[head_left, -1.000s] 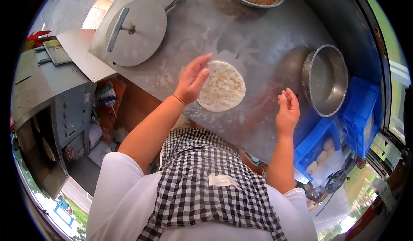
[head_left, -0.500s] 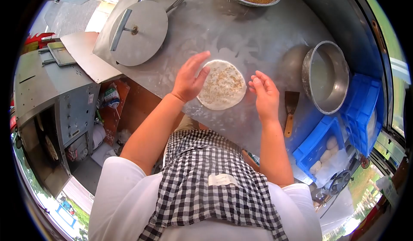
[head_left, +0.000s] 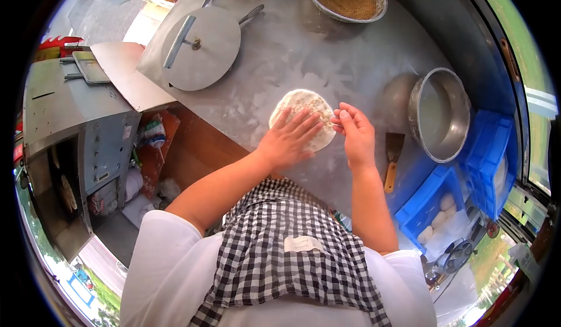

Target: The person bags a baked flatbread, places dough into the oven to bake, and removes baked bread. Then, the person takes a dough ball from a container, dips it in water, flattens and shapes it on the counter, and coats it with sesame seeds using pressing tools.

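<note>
A round, flat piece of dough (head_left: 298, 100) with brown crumbs on top lies on the metal worktop (head_left: 257, 93). My left hand (head_left: 286, 142) lies flat over the dough's lower left part, palm down with fingers spread. It hides much of the crumb topping. At the dough's right edge is my right hand (head_left: 354, 131), its thumb and fingertips pinched together. Whatever those fingertips may hold is too small to make out.
Right of my right hand lies a scraper (head_left: 393, 155), with a metal bowl of liquid (head_left: 416, 114) and blue crates (head_left: 410, 210) beyond. A bowl of brown crumbs (head_left: 383, 11) stands at the back. A round lid (head_left: 219, 52) sits back left.
My left hand has come from beside the dough onto its surface and flattened. My right hand has shifted slightly left to the dough's edge. The view has moved a little.
</note>
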`<state>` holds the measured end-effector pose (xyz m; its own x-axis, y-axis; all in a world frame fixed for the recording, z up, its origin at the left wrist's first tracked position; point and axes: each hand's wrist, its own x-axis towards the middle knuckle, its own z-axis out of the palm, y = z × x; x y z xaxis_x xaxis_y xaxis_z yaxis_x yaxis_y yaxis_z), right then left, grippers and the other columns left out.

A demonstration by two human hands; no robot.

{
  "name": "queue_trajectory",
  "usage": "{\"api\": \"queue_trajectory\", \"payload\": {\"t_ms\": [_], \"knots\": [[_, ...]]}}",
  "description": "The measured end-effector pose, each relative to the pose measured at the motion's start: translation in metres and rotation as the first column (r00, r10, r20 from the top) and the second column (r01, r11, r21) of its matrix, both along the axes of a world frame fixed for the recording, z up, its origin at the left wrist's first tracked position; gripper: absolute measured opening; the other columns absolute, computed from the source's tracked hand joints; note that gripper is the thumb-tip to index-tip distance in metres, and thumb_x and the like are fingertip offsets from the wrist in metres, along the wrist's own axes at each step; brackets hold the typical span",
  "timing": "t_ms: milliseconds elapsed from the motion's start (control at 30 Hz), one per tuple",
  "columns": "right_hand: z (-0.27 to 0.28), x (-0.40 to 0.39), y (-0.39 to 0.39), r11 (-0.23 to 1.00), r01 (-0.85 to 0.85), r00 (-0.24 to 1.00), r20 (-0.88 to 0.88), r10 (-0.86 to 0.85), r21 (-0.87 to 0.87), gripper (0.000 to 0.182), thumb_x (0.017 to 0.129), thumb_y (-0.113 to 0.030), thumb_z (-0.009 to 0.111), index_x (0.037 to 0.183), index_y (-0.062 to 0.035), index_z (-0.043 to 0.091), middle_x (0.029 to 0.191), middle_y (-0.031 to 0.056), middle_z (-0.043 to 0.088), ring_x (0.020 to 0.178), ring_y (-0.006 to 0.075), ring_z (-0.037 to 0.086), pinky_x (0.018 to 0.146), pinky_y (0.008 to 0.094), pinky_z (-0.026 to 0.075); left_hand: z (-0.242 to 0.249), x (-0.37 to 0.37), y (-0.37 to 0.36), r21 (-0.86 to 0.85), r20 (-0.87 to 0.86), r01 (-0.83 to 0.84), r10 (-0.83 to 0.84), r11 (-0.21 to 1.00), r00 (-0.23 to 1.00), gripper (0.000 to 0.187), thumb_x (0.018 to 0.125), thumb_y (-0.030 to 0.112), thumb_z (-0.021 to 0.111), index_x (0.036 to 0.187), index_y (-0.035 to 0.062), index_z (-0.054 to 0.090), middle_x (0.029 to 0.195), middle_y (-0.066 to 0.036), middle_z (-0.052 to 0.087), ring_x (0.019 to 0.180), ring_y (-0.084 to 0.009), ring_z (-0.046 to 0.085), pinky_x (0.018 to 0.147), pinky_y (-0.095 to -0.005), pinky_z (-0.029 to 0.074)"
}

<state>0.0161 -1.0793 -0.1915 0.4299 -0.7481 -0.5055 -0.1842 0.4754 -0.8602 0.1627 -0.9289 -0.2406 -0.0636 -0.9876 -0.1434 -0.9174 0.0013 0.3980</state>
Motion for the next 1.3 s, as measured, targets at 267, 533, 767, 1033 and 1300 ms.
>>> {"api": "queue_trajectory", "payload": {"t_ms": [267, 533, 767, 1033, 1300], "knots": [[-0.017, 0.010, 0.020, 0.927, -0.068, 0.990, 0.139, 0.017, 0.368, 0.036, 0.109, -0.019, 0.056, 0.137, 0.0032, 0.060, 0.119, 0.0117, 0.071, 0.103, 0.0188, 0.070, 0.090, 0.0319, 0.058, 0.043, 0.078, 0.001, -0.282, -0.030, -0.341, 0.347, 0.897, 0.937, 0.067, 0.095, 0.030, 0.069, 0.155, 0.0075, 0.047, 0.164, -0.015, 0.043, 0.154, -0.0323, 0.037, 0.128, -0.0541, 0.018], [-0.007, 0.010, 0.023, 0.948, -0.087, 0.995, 0.070, 0.069, 0.306, 0.041, 0.108, -0.022, 0.058, 0.141, 0.0026, 0.056, 0.120, 0.0131, 0.068, 0.106, 0.0230, 0.068, 0.093, 0.0370, 0.058, 0.071, 0.226, 0.014, -0.473, 0.056, -0.707, 0.819, 0.525, 0.571, 0.063, 0.091, 0.024, 0.073, 0.148, 0.0068, 0.051, 0.149, -0.020, 0.055, 0.140, -0.0369, 0.051, 0.117, -0.0527, 0.037], [-0.010, -0.011, 0.017, 0.963, 0.010, 0.995, 0.089, -0.035, 0.269, 0.033, 0.107, -0.022, 0.057, 0.133, 0.0002, 0.060, 0.111, 0.0118, 0.070, 0.094, 0.0212, 0.069, 0.083, 0.0356, 0.059, 0.051, 0.290, 0.004, -0.252, -0.185, -0.899, 0.894, 0.359, 0.409, 0.031, 0.090, 0.023, 0.073, 0.113, 0.0037, 0.067, 0.113, -0.022, 0.069, 0.110, -0.0410, 0.066, 0.098, -0.0489, 0.052], [-0.006, -0.028, 0.027, 0.972, 0.085, 0.996, 0.015, -0.091, 0.221, 0.037, 0.107, -0.024, 0.058, 0.135, -0.0007, 0.060, 0.109, 0.0095, 0.069, 0.092, 0.0204, 0.069, 0.082, 0.0355, 0.058, 0.127, 0.239, 0.021, -0.417, -0.378, -0.858, 0.801, 0.300, 0.464, 0.028, 0.090, 0.018, 0.072, 0.113, 0.0024, 0.068, 0.115, -0.021, 0.069, 0.110, -0.0418, 0.065, 0.096, -0.0482, 0.052], [0.006, -0.028, 0.027, 0.978, 0.144, 0.988, 0.026, -0.149, 0.151, 0.036, 0.107, -0.021, 0.061, 0.135, 0.0013, 0.062, 0.110, 0.0095, 0.071, 0.094, 0.0174, 0.070, 0.084, 0.0316, 0.058, 0.140, 0.112, 0.019, -0.369, -0.379, -0.695, 0.582, 0.617, 0.719, 0.018, 0.091, 0.009, 0.070, 0.107, 0.0033, 0.066, 0.097, -0.016, 0.068, 0.087, -0.0396, 0.067, 0.077, -0.0466, 0.053]]}}
